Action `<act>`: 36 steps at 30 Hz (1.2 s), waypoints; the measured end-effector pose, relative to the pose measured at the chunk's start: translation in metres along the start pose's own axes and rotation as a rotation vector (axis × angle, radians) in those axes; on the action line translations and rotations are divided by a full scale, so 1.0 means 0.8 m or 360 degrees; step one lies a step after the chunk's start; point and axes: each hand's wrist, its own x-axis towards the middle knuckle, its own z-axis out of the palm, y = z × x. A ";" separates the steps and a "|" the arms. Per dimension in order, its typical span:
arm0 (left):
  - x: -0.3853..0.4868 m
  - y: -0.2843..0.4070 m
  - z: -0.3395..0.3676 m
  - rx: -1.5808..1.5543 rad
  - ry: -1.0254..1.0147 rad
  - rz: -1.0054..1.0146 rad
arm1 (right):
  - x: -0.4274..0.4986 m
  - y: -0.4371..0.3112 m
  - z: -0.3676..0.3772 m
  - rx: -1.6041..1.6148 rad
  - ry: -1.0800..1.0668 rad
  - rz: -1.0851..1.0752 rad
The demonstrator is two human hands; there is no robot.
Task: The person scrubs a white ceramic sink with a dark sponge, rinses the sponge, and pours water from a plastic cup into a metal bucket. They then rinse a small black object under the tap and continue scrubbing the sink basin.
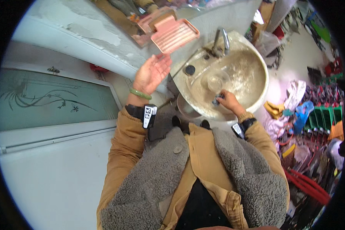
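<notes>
My left hand [153, 72] is raised palm up, with its fingertips by the lower edge of a pink slatted soap tray [176, 36] on the wall. I cannot tell whether they touch it. A green bangle [140, 94] circles that wrist. My right hand [229, 100] pinches a small dark grey-blue scrubber or wad [217, 99] over the near side of a stained washbasin [248, 73]. Just beyond it, a clear round plastic container [215, 82] sits in the basin. A chrome faucet [225, 41] stands at the basin's back. No water stream can be made out.
A black round stopper or lid [190, 70] lies on the basin's left ledge. Below the basin is a pale bucket or tub [187, 107]. A door with a frosted panel [54, 100] fills the left. Green crates [323, 116] and cluttered goods cover the floor at right.
</notes>
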 end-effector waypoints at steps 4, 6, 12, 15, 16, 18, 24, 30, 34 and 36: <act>0.007 -0.006 -0.016 -0.0049 -0.0064 -0.0096 | -0.001 0.021 0.020 -0.0025 -0.0071 0.0044; 0.008 -0.009 -0.025 -0.0083 0.0034 -0.0194 | 0.007 0.038 0.032 0.0097 0.0107 0.0317; 0.019 -0.015 -0.048 -0.0133 0.0103 -0.0388 | 0.055 0.077 0.041 0.0649 0.1040 0.1024; 0.021 -0.021 -0.059 -0.0126 0.0122 -0.0458 | 0.072 0.072 0.036 0.1065 0.0810 0.1062; 0.020 -0.022 -0.063 -0.0112 0.0132 -0.0477 | 0.076 0.067 0.035 0.1091 0.0703 0.1090; 0.017 -0.025 -0.071 -0.0088 0.0146 -0.0503 | 0.083 0.057 0.032 0.0987 0.0605 0.1185; 0.015 -0.034 -0.089 -0.0055 0.0127 -0.0610 | 0.074 0.044 0.007 0.0253 0.0867 0.0911; 0.029 -0.067 -0.084 -0.0025 0.0063 -0.0738 | 0.041 0.022 -0.049 0.0764 0.0907 0.0854; 0.041 -0.096 -0.067 0.0063 0.0076 -0.0847 | 0.030 -0.003 -0.073 0.0785 0.0912 0.0706; 0.045 -0.110 -0.060 0.0101 0.0136 -0.0886 | 0.025 -0.015 -0.079 0.0788 0.0888 0.0650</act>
